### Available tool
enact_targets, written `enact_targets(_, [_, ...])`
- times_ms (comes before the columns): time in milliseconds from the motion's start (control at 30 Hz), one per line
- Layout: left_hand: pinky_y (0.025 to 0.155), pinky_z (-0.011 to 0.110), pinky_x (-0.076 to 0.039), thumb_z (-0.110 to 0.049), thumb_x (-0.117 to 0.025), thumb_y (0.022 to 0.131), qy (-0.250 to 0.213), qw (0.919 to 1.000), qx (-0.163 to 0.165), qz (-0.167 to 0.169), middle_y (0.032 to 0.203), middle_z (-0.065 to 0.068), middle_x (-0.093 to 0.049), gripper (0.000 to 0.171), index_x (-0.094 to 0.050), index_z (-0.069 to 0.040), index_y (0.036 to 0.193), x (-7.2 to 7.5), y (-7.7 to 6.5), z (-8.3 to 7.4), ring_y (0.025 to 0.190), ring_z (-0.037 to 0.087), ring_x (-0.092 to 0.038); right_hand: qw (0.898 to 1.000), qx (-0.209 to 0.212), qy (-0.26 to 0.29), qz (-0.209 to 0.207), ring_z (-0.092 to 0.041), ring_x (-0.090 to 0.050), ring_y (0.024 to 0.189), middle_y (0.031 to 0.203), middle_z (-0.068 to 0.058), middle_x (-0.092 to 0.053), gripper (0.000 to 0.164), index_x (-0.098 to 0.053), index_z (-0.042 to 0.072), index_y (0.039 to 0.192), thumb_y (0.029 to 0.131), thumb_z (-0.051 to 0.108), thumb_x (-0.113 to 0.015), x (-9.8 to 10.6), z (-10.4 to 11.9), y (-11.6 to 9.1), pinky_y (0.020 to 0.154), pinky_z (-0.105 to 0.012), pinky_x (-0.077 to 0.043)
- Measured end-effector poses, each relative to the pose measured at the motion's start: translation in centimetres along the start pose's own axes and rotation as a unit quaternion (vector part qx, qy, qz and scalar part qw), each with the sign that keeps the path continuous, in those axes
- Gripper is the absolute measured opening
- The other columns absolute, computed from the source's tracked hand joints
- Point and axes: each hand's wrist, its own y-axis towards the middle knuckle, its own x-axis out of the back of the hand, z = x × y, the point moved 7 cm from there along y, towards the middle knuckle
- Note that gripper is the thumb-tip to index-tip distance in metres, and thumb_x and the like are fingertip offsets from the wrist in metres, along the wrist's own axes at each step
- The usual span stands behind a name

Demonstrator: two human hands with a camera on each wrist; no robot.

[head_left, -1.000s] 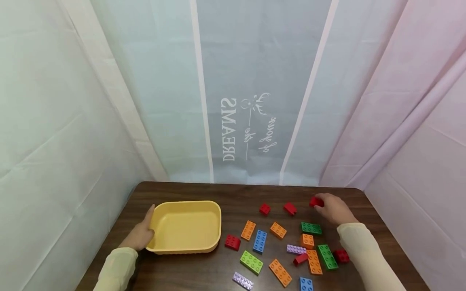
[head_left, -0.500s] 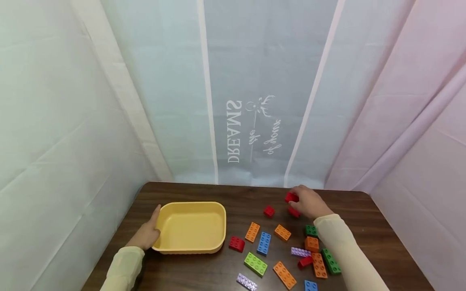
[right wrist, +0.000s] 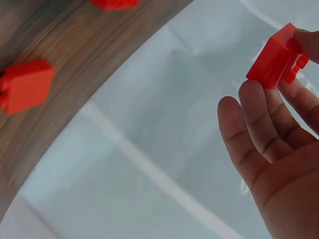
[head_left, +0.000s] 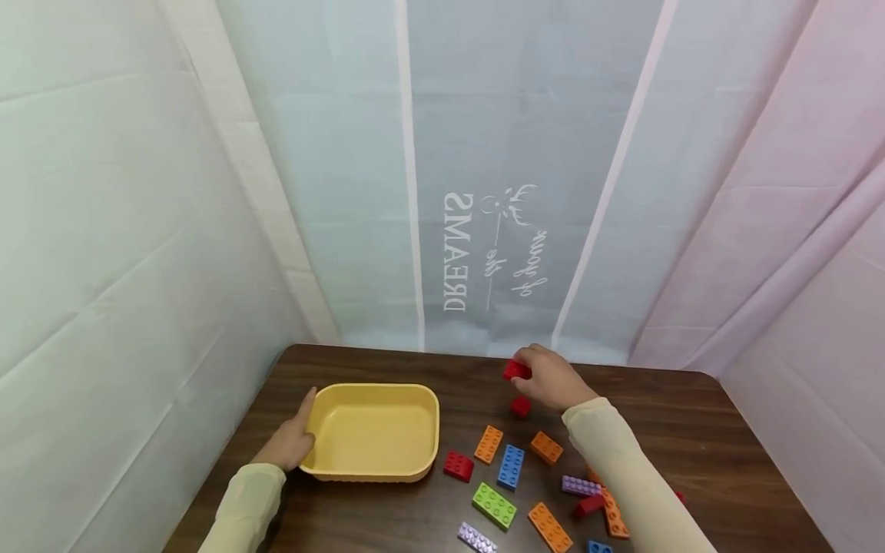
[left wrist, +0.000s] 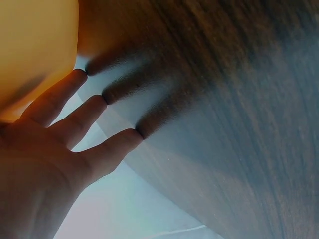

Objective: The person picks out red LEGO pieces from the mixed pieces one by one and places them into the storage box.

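Observation:
In the head view my right hand (head_left: 555, 381) pinches a small red toy brick (head_left: 516, 370) between thumb and fingers. The right wrist view shows the same brick (right wrist: 273, 59) tilted, held clear of the table. Just below it on the table is another red brick (head_left: 521, 405). My left hand (head_left: 289, 439) rests against the left side of a yellow tray (head_left: 432, 434). Its index finger lies straight along the rim, and in the left wrist view the other straight fingers (left wrist: 112, 148) touch the tabletop beside the tray wall (left wrist: 40, 40). The left thumb is mostly hidden.
Several loose bricks lie right of the tray, among them a red one (head_left: 459, 465), a blue one (head_left: 511, 466), a lime green one (head_left: 494, 505) and an orange one (head_left: 546, 447). My right forearm covers some bricks. A curtain (head_left: 498, 153) hangs behind the table (head_left: 691, 430).
My right hand has carried the red brick leftward from the back right, passing over other red bricks. My left hand stays at the tray. The head view has shifted slightly left.

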Motion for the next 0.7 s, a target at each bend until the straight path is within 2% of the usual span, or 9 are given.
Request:
enact_targets(167, [0.080, 0.046, -0.047, 0.000, -0.043, 0.084, -0.001, 1.0000, -0.001, -0.008, 0.135, 0.036, -0.050, 0.085, -0.005, -0.010, 0.159, 0.0, -0.1, -0.1, 0.080, 0.023, -0.057, 1.000, 0.002, 0.011, 0.022, -0.015, -0.052, 0.084, 0.100, 0.003, -0.060, 0.038, -0.065, 0.014, 0.116, 0.083, 0.031, -0.071, -1.1, 2.3, 1.0, 0.078, -0.036, -0.052])
enact_targets(267, [0.078, 0.045, -0.048, 0.001, -0.043, 0.083, -0.008, 0.9999, 0.002, -0.008, 0.132, 0.036, -0.052, 0.085, -0.005, -0.010, 0.159, -0.2, 0.0, 0.1, 0.077, 0.023, -0.057, 1.000, 0.007, 0.007, 0.029, -0.015, -0.052, 0.084, 0.099, 0.004, -0.059, 0.039, -0.065, 0.014, 0.117, 0.083, 0.032, -0.071, -2.1, 3.7, 1.5, 0.079, -0.036, -0.052])
enact_targets(567, [0.074, 0.044, -0.049, 0.000, -0.043, 0.084, -0.013, 0.9998, 0.000, -0.015, 0.126, 0.035, -0.057, 0.085, -0.005, -0.011, 0.159, -0.3, 0.1, 0.3, 0.071, 0.021, -0.057, 0.997, 0.072, -0.007, 0.026, -0.012, -0.051, 0.082, 0.093, 0.005, -0.057, 0.037, -0.067, 0.013, 0.113, 0.083, 0.034, -0.070, -3.4, 8.3, 3.6, 0.076, -0.032, -0.050])
enact_targets(700, [0.078, 0.046, -0.048, -0.001, -0.044, 0.085, -0.010, 0.9998, 0.001, -0.017, 0.131, 0.035, -0.053, 0.084, -0.006, -0.011, 0.159, -0.2, -0.1, 0.1, 0.077, 0.022, -0.058, 0.995, 0.097, -0.015, 0.035, -0.012, -0.051, 0.082, 0.094, 0.005, -0.057, 0.038, -0.066, 0.012, 0.114, 0.084, 0.036, -0.069, -3.8, 10.4, 4.5, 0.077, -0.032, -0.050])
